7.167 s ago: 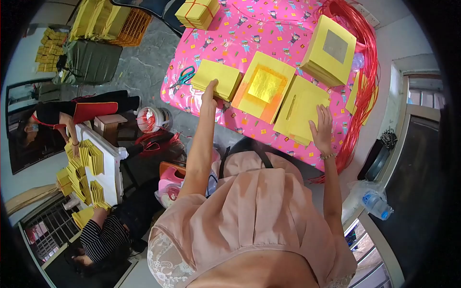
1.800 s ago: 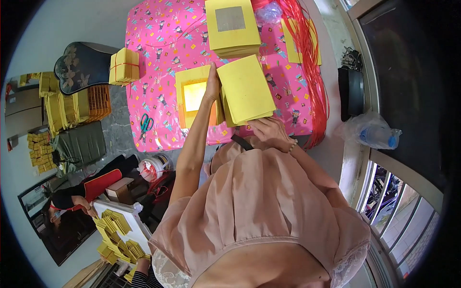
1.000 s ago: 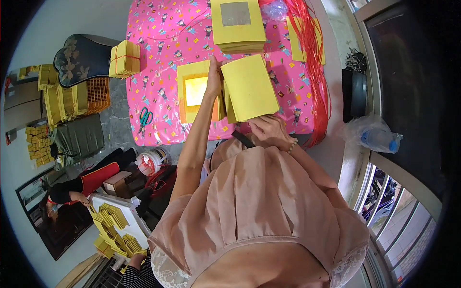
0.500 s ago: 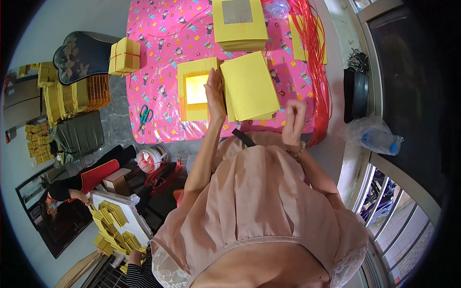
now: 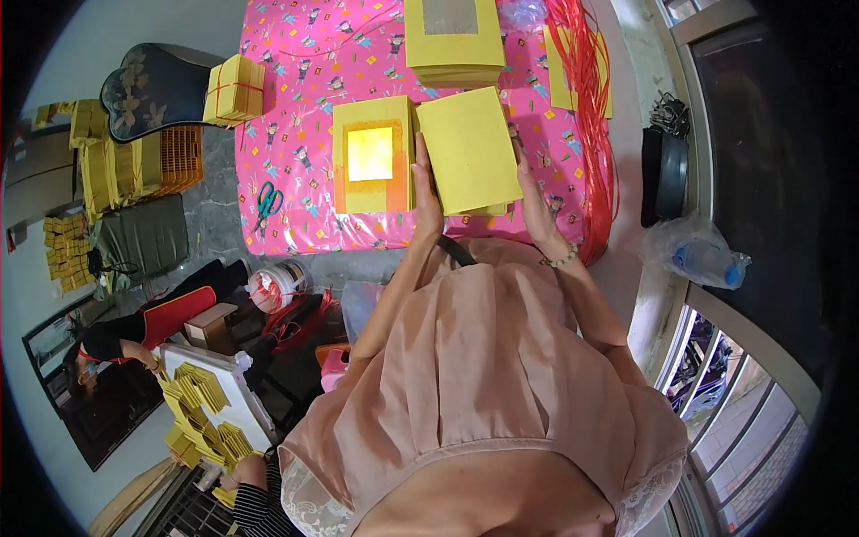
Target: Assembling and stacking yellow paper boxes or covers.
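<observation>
A stack of plain yellow paper sheets (image 5: 470,152) stands slightly tilted between my two hands on the pink patterned tablecloth (image 5: 300,224). My left hand (image 5: 428,197) lies along its left edge, fingers pointing away from me. Along the right edge is my right hand (image 5: 540,210), with a bead bracelet at the wrist. Together they clasp the stack from both sides; the undersides of the fingers are hidden. Just left of it is another yellow paper stack (image 5: 349,201), whose top sheet bears a shiny gold square (image 5: 369,154) within an orange patch.
A thicker yellow stack (image 5: 455,67) sits farther back. Red plastic strings (image 5: 586,134) hang down the table's right side. Green-handled scissors (image 5: 267,204) lie at left, near a tied yellow bundle (image 5: 235,89). Other people work at a white table (image 5: 246,394) at lower left.
My left hand has shifted from the gold-square stack to the plain stack's left edge. My right hand, curled beside the table before, has come up to the right edge. The plain stack looks more even.
</observation>
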`<state>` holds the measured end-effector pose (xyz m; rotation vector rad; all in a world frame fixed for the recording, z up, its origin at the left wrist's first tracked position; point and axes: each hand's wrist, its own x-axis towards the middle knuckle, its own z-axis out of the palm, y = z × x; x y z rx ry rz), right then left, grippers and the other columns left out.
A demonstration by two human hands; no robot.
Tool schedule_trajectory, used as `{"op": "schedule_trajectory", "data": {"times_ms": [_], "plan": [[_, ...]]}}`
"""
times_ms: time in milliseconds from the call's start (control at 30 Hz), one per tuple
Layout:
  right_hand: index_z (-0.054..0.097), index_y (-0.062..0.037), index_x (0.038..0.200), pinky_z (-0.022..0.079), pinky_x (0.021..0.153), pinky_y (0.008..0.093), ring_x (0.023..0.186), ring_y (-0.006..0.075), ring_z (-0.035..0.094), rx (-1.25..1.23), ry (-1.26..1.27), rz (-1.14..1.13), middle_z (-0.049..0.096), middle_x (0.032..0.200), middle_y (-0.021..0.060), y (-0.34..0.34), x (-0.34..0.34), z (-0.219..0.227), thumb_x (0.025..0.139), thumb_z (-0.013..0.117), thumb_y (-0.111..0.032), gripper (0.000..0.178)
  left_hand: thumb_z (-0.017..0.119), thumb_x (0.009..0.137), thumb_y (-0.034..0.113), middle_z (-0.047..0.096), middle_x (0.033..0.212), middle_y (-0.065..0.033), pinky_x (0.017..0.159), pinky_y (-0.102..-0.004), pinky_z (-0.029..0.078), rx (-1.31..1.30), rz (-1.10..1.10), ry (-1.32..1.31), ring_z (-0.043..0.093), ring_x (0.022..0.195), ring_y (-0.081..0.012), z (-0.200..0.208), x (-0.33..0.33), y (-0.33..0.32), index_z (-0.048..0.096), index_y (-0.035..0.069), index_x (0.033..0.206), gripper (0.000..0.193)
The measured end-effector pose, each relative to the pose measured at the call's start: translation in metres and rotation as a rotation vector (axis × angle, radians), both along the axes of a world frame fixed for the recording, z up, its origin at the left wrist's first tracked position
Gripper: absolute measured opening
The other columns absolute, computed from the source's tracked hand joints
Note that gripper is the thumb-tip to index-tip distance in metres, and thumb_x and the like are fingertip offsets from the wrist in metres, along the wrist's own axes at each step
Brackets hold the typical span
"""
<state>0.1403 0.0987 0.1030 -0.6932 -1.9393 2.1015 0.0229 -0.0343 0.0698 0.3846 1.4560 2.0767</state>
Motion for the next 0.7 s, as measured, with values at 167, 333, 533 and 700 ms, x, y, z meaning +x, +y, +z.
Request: {"op": "schedule_trajectory", "data": {"times_ms": [167,333,533,700], "plan": [[0.005,0.0017,0.151,0.004,0.119,0.0357,0.147,0.0244,0.002,-0.001,-0.003,0.022,0.005,0.159,0.0157,-0.005,-0.001,-0.001,0.102,0.019,-0.054,0.076,0.017,0.103,0.050,0.015,0.158,-0.0120,0.117,-0.0361,0.011,0.007,0.006,-0.032,0.016,0.145,-0.0243,-0.002,0.001,-0.001,0.008,0.005,0.153,0.068],[0.005,-0.0007,0.152,0.006,0.119,0.0372,0.147,0.0251,0.005,-0.069,0.073,0.013,0.009,0.159,0.0160,0.006,0.014,-0.020,0.101,0.026,-0.052,0.075,0.018,0.101,0.056,0.015,0.158,-0.0119,0.117,-0.0362,0.012,0.031,0.003,-0.040,0.016,0.145,-0.0244,-0.002,0.000,-0.001,0.008,0.005,0.153,0.074],[0.012,-0.0023,0.151,0.024,0.115,0.0395,0.142,0.0290,0.027,0.423,-0.035,0.142,0.024,0.154,0.0180,0.013,0.042,-0.027,0.090,0.061,-0.037,0.086,0.020,0.098,0.063,0.028,0.154,-0.0107,0.115,-0.0358,0.021,-0.004,0.027,-0.199,0.027,0.141,-0.0229,-0.025,0.003,-0.016,0.019,0.006,0.152,0.079],[0.028,-0.0012,0.146,0.042,0.102,0.0416,0.124,0.0356,0.050,0.639,-0.221,0.189,0.048,0.138,0.0227,0.006,0.042,-0.046,0.082,0.074,-0.031,0.084,0.023,0.098,0.062,0.039,0.146,-0.0102,0.110,-0.0361,0.029,0.005,0.002,-0.334,0.038,0.133,-0.0224,-0.031,0.005,-0.014,0.028,0.004,0.148,0.077]]}}
